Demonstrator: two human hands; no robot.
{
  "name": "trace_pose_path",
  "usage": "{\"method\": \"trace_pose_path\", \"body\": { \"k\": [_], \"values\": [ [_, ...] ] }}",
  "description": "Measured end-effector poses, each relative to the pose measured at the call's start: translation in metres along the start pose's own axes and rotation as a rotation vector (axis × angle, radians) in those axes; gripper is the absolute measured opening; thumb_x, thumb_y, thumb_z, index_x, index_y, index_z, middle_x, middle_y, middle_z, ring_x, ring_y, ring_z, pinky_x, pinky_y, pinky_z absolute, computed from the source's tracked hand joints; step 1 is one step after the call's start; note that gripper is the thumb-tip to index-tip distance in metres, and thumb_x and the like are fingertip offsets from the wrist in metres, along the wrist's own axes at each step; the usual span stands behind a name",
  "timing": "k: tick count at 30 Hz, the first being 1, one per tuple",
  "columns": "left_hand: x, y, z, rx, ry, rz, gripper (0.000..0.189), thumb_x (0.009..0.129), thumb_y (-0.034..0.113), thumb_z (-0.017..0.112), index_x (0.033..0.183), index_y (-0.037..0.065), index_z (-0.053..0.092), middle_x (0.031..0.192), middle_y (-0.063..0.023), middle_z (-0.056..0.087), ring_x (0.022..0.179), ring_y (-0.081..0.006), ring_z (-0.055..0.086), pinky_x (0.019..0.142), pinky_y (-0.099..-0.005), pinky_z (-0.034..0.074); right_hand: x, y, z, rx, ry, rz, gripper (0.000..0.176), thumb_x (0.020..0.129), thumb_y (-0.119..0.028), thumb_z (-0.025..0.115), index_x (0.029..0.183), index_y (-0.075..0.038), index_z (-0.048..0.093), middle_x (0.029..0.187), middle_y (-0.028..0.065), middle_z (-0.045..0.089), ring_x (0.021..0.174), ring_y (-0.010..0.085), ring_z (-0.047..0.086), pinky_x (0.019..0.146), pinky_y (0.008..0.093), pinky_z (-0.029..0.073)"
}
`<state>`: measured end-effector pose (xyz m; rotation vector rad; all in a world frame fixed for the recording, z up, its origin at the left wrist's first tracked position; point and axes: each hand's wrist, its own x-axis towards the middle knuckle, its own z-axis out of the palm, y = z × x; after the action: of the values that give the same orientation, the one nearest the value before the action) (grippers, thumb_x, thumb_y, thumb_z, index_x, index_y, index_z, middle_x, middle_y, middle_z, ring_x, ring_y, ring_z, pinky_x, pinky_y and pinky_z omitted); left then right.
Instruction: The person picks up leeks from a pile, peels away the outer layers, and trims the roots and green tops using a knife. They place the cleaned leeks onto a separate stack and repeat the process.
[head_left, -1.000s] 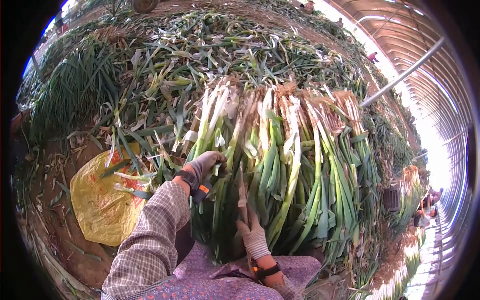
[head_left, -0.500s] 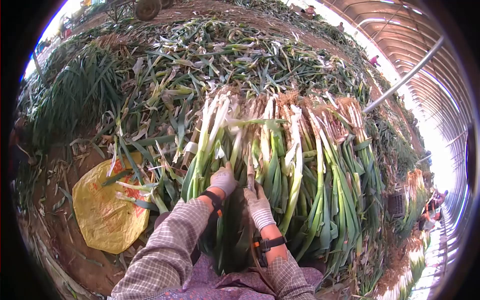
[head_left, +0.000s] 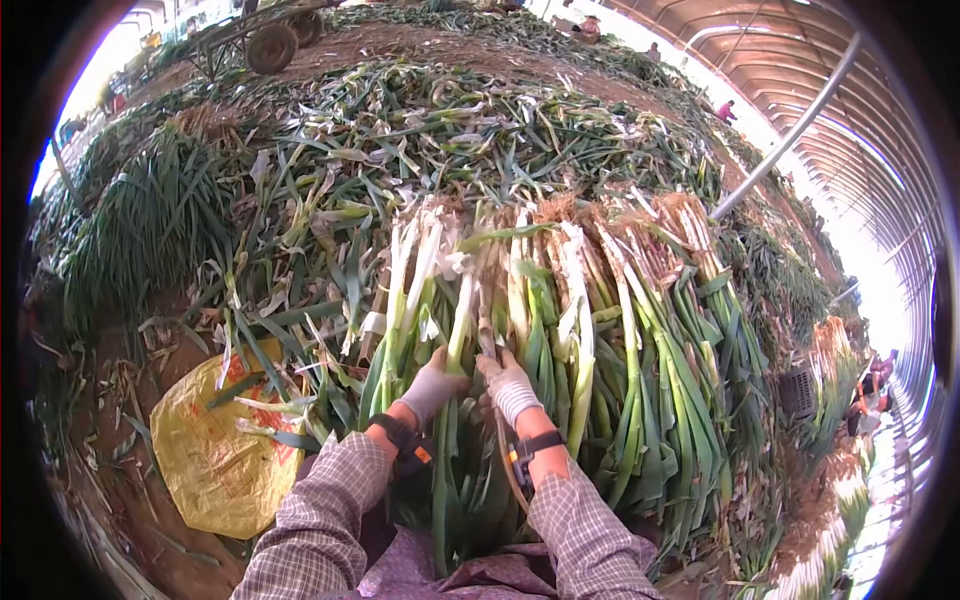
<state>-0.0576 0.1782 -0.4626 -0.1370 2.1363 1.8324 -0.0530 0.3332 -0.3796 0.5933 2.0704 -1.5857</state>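
My left hand (head_left: 435, 388), in a pale glove, closes around a leek (head_left: 462, 325) whose white end points away from me. Beside it, my gloved right hand (head_left: 510, 388) is closed on a thin brown tube (head_left: 501, 440) that runs back toward my lap. The two hands are close together, fingers partly hidden. A loose whitish skin (head_left: 452, 264) shows by the leek's upper part. Around both hands lies a row of leeks (head_left: 628, 340), roots away from me and green leaves toward me.
A crumpled yellow sack (head_left: 215, 450) lies on the soil at left. Beyond the row spreads a heap of leaf scraps (head_left: 400, 130). A metal pole (head_left: 790, 135) slants at upper right, a dark crate (head_left: 797, 392) stands at right, and a wheeled cart (head_left: 270, 48) is at the back.
The view has shifted slightly. My right hand has moved up along the row, level with my left. The left hand has drawn slightly closer to me, its fingers now wrapped around the leek.
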Motion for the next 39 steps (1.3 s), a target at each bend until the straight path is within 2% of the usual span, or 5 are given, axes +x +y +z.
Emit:
{"method": "trace_pose_path", "body": {
  "k": [14, 19, 22, 27, 39],
  "values": [
    [-0.05, 0.048, -0.043, -0.553, -0.277, 0.031, 0.062, 0.085, 0.001, 0.064, 0.14, 0.003, 0.037, 0.098, -0.0094, 0.064, 0.08, -0.0181, 0.066, 0.062, -0.029, 0.055, 0.014, -0.024, 0.01, 0.088, 0.007, -0.033, 0.052, 0.091, -0.034, 0.06, 0.138, -0.015, 0.045, 0.072, 0.0091, 0.056, 0.043, 0.018, 0.053, 0.036, 0.0357, 0.045],
    [-0.044, 0.035, -0.054, -0.662, -0.301, -0.021, 0.061, 0.087, 0.0, 0.058, 0.143, 0.005, 0.035, 0.096, -0.0124, 0.065, 0.078, -0.0217, 0.066, 0.063, -0.032, 0.056, -0.003, 0.008, 0.015, -0.144, 0.056, -0.353, 0.063, 0.088, -0.039, 0.063, 0.139, -0.006, 0.046, 0.115, 0.0194, 0.063, 0.108, 0.0296, 0.058, 0.098, 0.0339, 0.041],
    [-0.057, 0.054, -0.055, -0.72, -0.254, -0.044, 0.063, 0.087, -0.002, 0.056, 0.145, 0.007, 0.033, 0.095, -0.0142, 0.065, 0.073, -0.0225, 0.066, 0.061, -0.0337, 0.056, -0.002, 0.0, 0.014, -0.156, 0.079, -0.397, 0.061, 0.089, -0.038, 0.063, 0.139, -0.008, 0.047, 0.113, 0.0194, 0.063, 0.106, 0.0287, 0.059, 0.096, 0.0329, 0.042],
    [-0.054, 0.045, -0.055, -0.683, -0.257, -0.022, 0.058, 0.085, 0.0, 0.06, 0.138, 0.002, 0.037, 0.089, -0.0124, 0.063, 0.067, -0.0212, 0.063, 0.058, -0.0338, 0.054, 0.004, -0.026, 0.02, 0.002, -0.028, -0.146, 0.056, 0.09, -0.034, 0.062, 0.14, -0.015, 0.044, 0.091, 0.0139, 0.064, 0.049, 0.0209, 0.056, 0.043, 0.0364, 0.047],
    [-0.04, 0.0, -0.074, -0.544, -0.207, -0.18, 0.046, 0.079, 0.001, 0.063, 0.123, -0.001, 0.047, 0.089, -0.0089, 0.061, 0.071, -0.0196, 0.06, 0.059, -0.0331, 0.052, 0.048, -0.02, 0.049, -0.098, -0.059, -0.166, 0.055, 0.09, -0.038, 0.059, 0.134, -0.008, 0.046, 0.086, 0.019, 0.063, 0.049, 0.0256, 0.061, 0.041, 0.0364, 0.049]
  ]
}}
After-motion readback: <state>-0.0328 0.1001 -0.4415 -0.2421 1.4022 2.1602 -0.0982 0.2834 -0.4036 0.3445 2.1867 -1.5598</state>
